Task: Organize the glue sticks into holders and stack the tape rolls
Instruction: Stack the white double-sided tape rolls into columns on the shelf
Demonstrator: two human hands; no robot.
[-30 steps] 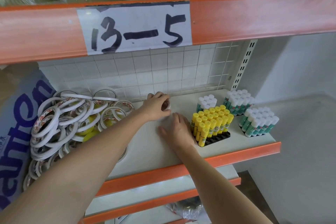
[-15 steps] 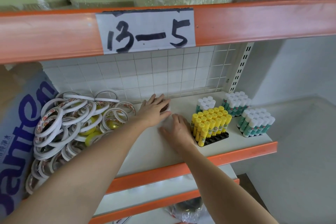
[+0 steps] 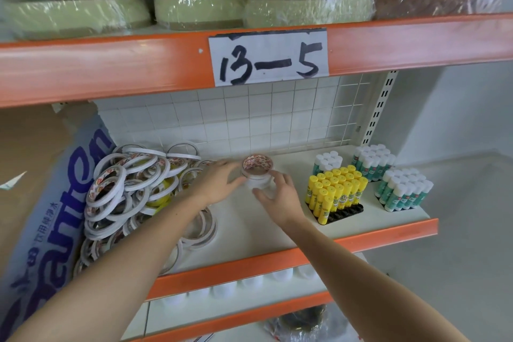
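A short stack of white tape rolls (image 3: 258, 173) stands upright mid-shelf on the white shelf board (image 3: 277, 230). My left hand (image 3: 219, 183) touches its left side with fingers curved around it. My right hand (image 3: 280, 193) cups its right front, fingers curled at the rolls. A loose heap of tape rolls (image 3: 130, 186) fills the left of the shelf. Yellow glue sticks (image 3: 334, 189) stand in a black holder (image 3: 347, 212). White-capped green glue sticks stand in groups behind (image 3: 373, 159) and to the right (image 3: 402, 189).
A large bag with blue lettering (image 3: 55, 203) leans at the far left. Wrapped tape bundles (image 3: 194, 0) sit on the upper shelf above the "13-5" label (image 3: 268, 57). A wire grid (image 3: 263, 119) backs the shelf. An upright post (image 3: 380, 108) stands at right.
The view has tilted up and drawn nearer. Both hands have closed in around the tape stack, which now shows standing upright between them.
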